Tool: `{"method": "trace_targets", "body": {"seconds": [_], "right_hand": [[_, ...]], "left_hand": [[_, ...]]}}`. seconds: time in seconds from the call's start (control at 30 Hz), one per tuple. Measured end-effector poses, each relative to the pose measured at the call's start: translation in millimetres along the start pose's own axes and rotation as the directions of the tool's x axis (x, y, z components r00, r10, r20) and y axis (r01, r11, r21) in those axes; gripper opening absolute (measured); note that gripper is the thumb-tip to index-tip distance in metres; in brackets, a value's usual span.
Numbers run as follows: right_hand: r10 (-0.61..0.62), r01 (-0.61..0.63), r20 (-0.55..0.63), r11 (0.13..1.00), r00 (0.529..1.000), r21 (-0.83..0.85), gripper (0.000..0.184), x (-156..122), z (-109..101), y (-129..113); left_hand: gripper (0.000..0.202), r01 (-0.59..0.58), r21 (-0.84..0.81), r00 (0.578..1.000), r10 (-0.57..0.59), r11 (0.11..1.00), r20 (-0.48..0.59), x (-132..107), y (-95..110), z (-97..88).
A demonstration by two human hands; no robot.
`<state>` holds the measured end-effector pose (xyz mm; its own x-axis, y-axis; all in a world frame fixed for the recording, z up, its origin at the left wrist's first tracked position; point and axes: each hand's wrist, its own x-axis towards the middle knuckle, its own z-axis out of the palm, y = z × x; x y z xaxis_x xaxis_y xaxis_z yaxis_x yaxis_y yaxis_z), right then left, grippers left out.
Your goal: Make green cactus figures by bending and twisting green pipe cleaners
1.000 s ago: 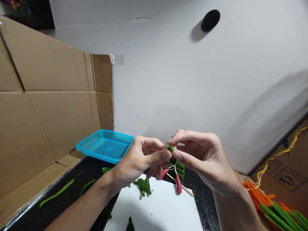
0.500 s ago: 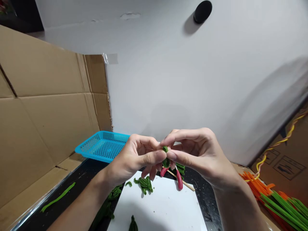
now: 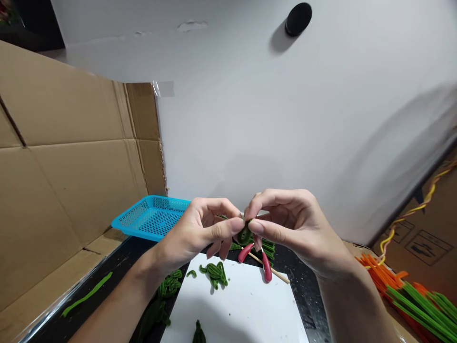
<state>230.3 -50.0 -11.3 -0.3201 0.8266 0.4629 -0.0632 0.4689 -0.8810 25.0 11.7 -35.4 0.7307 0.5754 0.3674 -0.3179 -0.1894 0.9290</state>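
Between both hands is a small loop of dark green pipe cleaner (image 3: 244,235), held up above the white board (image 3: 257,305). My left hand (image 3: 210,228) pinches its left side with thumb and forefinger. From the other side my right hand (image 3: 282,224) grips its upper right part the same way. The fingertips hide some of the loop. Below them on the board lie a small pile of bent green pipe cleaners (image 3: 215,274) and a single curled piece (image 3: 192,273). Red-handled pliers or scissors (image 3: 267,267), heads hidden, rest by a thin wooden stick (image 3: 280,275).
A blue perforated basket (image 3: 152,221) stands at the back left by a cardboard wall (image 3: 78,124). More green pieces (image 3: 169,284) lie left of the board. Orange and green pipe cleaners (image 3: 424,300) are bundled at right. A light green strip (image 3: 87,295) lies far left.
The green loop has turned and now shows its open side lower between my hands. My fingers have shifted slightly on it, and the right forefinger is more bent.
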Motion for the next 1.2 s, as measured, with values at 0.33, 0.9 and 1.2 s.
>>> {"method": "trace_targets", "body": {"seconds": [0.33,0.9,1.2], "right_hand": [[-0.197,0.182,-0.197,0.979,0.961,-0.093,0.013,7.9,-3.4,7.8],[-0.67,0.412,0.034,0.414,0.741,-0.812,0.012,10.6,9.3,21.7],[-0.697,0.396,0.052,0.343,0.715,-0.852,0.014,11.5,12.7,25.6]], "left_hand": [[0.032,-0.022,0.063,0.997,0.026,0.998,-0.07,4.2,-2.5,4.0],[0.038,-0.127,0.143,0.934,0.167,0.982,-0.316,2.3,-3.0,8.9],[0.038,-0.148,0.177,0.923,0.2,0.973,-0.328,3.0,-3.7,8.7]]}}
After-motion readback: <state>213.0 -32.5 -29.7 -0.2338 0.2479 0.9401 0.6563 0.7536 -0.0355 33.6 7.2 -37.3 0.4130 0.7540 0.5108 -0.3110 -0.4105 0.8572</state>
